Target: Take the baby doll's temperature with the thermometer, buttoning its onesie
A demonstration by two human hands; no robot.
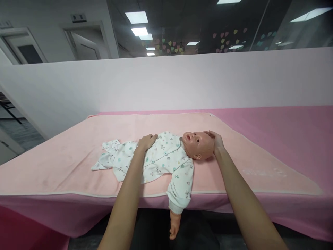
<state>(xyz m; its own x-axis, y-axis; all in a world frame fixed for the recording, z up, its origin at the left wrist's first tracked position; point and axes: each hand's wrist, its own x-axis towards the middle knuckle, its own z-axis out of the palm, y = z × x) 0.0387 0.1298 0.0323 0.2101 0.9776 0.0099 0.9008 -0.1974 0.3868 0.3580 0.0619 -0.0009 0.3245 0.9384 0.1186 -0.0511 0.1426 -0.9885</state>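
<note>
Pale partition wall stands behind a bench draped in pink cloth; above it, dark glass carries heart-shaped stickers and reflects ceiling lights. Seen from the head camera, a peach blanket with a light border covers much of the bench, and a baby doll lies on its back on it, near the front edge. Its long axis runs roughly left to right across the view, the head at the right and the legs toward the left, the face upward. It wears a white printed outfit; the near arm hangs over the bench's front edge, fingers down. The left hand rests across the belly, fingers pointing away, not wrapped around anything. The right hand cups the crown, palm against it, fingers extended over the far side.
</note>
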